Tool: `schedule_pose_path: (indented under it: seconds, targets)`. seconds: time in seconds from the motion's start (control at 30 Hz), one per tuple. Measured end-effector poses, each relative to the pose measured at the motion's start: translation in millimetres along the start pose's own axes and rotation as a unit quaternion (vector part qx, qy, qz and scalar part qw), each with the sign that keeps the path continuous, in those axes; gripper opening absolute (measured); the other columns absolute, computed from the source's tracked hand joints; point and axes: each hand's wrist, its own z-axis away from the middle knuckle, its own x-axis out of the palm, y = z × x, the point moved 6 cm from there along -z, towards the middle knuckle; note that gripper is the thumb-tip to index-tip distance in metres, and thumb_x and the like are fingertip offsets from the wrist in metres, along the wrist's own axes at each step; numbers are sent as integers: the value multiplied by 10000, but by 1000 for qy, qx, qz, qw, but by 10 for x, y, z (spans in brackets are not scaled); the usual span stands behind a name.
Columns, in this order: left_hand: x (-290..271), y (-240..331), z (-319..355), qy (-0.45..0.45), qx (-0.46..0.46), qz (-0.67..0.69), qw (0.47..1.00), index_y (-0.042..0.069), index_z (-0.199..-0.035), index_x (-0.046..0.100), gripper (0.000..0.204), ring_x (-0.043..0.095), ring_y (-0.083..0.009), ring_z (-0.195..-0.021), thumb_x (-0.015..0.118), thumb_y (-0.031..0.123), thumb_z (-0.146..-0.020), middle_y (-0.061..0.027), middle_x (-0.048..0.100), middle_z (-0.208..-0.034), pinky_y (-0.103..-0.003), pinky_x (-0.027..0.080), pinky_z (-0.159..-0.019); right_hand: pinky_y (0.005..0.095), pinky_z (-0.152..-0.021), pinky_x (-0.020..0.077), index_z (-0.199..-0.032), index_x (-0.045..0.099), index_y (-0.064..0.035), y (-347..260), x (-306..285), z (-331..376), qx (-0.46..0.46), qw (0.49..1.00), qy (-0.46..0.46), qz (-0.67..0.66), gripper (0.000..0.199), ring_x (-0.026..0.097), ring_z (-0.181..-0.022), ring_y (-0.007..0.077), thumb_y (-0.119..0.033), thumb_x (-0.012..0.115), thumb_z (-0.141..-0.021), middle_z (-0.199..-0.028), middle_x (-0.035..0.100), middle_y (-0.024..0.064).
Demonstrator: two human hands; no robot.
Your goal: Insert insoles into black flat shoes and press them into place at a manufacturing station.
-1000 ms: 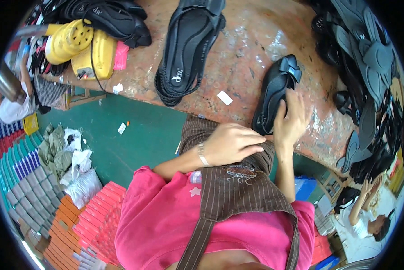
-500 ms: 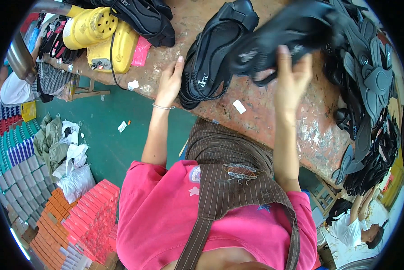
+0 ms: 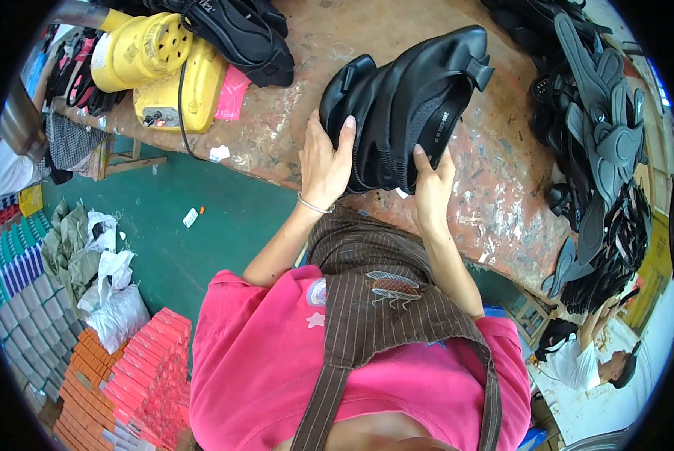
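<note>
Several black shoes (image 3: 393, 120) with bows at the toes are bunched side by side on the workbench (image 3: 495, 173), tipped on edge between my hands. My left hand (image 3: 328, 161) is closed against the left side of the bunch, its thumb over the nearest shoe's side. On the other side, my right hand (image 3: 435, 184) grips the rightmost shoe, thumb inside on its dark insole and fingers outside. Some of the shoes' lower edges are hidden by my hands.
A yellow machine (image 3: 175, 90) with a perforated round end stands at the far left, beside more black shoes (image 3: 239, 37) and a pink card (image 3: 234, 92). Grey insoles (image 3: 615, 135) and black straps pile up on the right. A co-worker (image 3: 592, 361) sits at lower right.
The shoe in my right hand has come down and left against the others, which now stand on edge together. My left hand has moved right onto the bunch.
</note>
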Motion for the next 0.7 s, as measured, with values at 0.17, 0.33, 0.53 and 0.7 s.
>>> schedule_pose_path:
  seconds: [0.17,0.33,0.53,0.7]
  targets:
    - [72,10,100,63,41,96,993,-143,-1445,269,856,436,-497,-1299,454,555,-986,-378,370,-1435,-472,346,-1101,344,-974,502,-1391,470,-19,61,15,0,35,977,22,-211,411,613,-1114,210,51,469,-986,-1288,609,124]
    - [130,70,177,106,87,82,987,-138,-1446,266,785,439,-484,-1288,453,486,-1009,-370,387,-1409,-469,358,-1089,396,-893,569,-1410,427,-56,8,-3,-159,-6,965,37,-259,432,642,-1079,246,59,402,-994,-1292,592,146]
    - [139,32,145,90,63,107,988,-87,-1485,242,827,406,-470,-1334,494,515,-979,-345,359,-1456,-462,334,-1113,297,-917,487,-1364,491,-26,25,-189,-37,-15,998,-61,21,439,588,-1119,166,52,539,-934,-1299,578,109]
    - [152,-248,-16,43,-57,288,955,-98,-1465,314,902,368,-358,-1412,537,600,-940,-308,410,-1472,-397,284,-1154,312,-1068,359,-1390,462,13,45,-169,104,7,991,-132,34,519,508,-1244,192,76,573,-886,-1311,572,112]
